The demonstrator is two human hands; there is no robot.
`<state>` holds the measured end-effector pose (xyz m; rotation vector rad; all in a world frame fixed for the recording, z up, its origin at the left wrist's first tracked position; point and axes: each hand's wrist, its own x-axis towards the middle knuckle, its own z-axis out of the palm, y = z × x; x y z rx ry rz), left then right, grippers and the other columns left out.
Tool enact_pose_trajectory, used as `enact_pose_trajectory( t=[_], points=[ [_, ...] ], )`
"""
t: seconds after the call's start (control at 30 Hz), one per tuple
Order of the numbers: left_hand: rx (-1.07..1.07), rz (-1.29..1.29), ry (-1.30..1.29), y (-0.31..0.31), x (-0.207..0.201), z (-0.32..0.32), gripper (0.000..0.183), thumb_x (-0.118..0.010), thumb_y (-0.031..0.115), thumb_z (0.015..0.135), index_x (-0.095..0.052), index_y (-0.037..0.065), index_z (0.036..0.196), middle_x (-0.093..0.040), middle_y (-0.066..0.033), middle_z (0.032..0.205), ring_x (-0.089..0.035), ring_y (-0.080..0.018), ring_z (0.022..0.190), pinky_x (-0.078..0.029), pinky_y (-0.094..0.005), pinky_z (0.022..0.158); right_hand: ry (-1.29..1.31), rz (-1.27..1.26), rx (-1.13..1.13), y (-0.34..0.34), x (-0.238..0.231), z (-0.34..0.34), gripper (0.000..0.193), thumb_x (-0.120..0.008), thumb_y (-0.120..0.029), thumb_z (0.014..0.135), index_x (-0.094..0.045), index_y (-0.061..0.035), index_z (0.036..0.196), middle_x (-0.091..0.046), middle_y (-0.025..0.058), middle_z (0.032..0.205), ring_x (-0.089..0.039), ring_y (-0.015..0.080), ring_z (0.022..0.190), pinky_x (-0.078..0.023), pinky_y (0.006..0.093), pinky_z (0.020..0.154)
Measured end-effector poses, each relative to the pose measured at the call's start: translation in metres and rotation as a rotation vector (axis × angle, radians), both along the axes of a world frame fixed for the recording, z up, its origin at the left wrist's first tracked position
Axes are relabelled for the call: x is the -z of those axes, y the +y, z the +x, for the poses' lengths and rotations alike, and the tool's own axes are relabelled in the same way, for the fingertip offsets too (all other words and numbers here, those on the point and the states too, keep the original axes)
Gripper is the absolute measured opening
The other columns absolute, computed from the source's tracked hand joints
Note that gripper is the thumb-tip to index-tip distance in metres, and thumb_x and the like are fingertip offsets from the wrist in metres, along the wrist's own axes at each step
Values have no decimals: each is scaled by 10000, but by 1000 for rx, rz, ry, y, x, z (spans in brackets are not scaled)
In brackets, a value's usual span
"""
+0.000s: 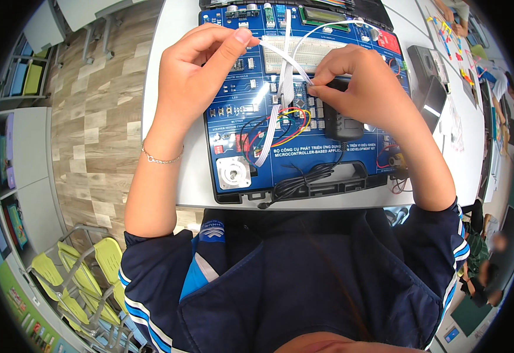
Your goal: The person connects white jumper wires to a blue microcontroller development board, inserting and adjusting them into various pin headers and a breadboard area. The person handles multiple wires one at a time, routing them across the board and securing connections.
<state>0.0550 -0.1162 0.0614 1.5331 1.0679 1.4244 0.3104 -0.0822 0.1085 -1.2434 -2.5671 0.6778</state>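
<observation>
Where the hands meet the cable: both pinch the same flat white ribbon cable (280, 65), which is stretched between them above the blue circuit board (251, 76).
Left grip: the left hand (195, 65) is clenched on one end of the ribbon, thumb tip against forefinger, held up over the board's far left part.
Right grip: the right hand (360, 82) grasps the ribbon lower down with its fingertips (317, 88), just above the middle of the board; its heel lies on a black box (342, 120).
Ribbon's run: from the two pinches it drops and trails toward the near edge of the board, ending beside a cluster of coloured jumper wires (280, 120).
Risk, pull: the ribbon looks taut between the hands, so I judge a harder tug could wrench its lower end out of its plug or bend the pins there.
Risk, snag: the ribbon crosses the jumper wires; dragging it sideways could lift one from its socket.
Risk, slip: both pinches are at the fingertips only, so the ribbon may spring free and whip across the white breadboard (304, 50).
Surroundings: the board sits in a black case (304, 191) at the near edge of the white worktop (174, 70), with a black cord (301, 179) coiled at the case's near rim.
</observation>
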Motion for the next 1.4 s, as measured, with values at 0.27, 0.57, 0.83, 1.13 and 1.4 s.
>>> enact_pose_trajectory(
  t=[0.27, 0.57, 0.83, 1.13, 1.4],
  points=[
    [-7, 18, -11, 0, 2, 3, 203, -702, 177, 978, -754, -19, 963, -707, -40, 928, -620, -68, 825, -464, -204, 712, -90, 160, -30, -2, 1, -9, 29, -747, -81, 750, -765, -98, 734, -731, 75, 742, -701, 271, 800, -450, 428, 812],
    [393, -145, 438, 0, -11, -33, 119, -773, 168, 889, -758, 53, 861, -664, 24, 800, -546, -45, 716, -408, -220, 617, 11, 240, 31, -11, -1, -5, 109, -783, -108, 766, -766, -98, 874, -740, 86, 858, -700, 286, 853, -484, 415, 825],
    [445, -10, 532, -18, -18, -38, 87, -755, 39, 815, -751, 40, 902, -680, -21, 840, -538, -115, 701, -427, -262, 624, 311, 413, -99, -40, 1, -11, 132, -785, -106, 792, -769, -89, 923, -710, 72, 887, -683, 278, 831, -541, 363, 694],
    [323, -87, 648, -14, -11, -25, 211, -795, 43, 746, -754, 70, 951, -614, 0, 800, -470, -108, 660, -426, -259, 607, 93, 386, -318, -26, 4, -23, 124, -795, -146, 782, -787, -103, 899, -659, 29, 812, -675, 247, 774, -534, 360, 655],
    [237, -185, 648, -22, -11, -18, 257, -820, 70, 758, -735, 74, 1001, -582, 6, 813, -471, -112, 706, -451, -264, 648, 55, 521, -344, -31, 10, -28, 57, -709, -158, 834, -736, -107, 833, -627, 21, 844, -687, 235, 805, -550, 366, 671]
  ],
)
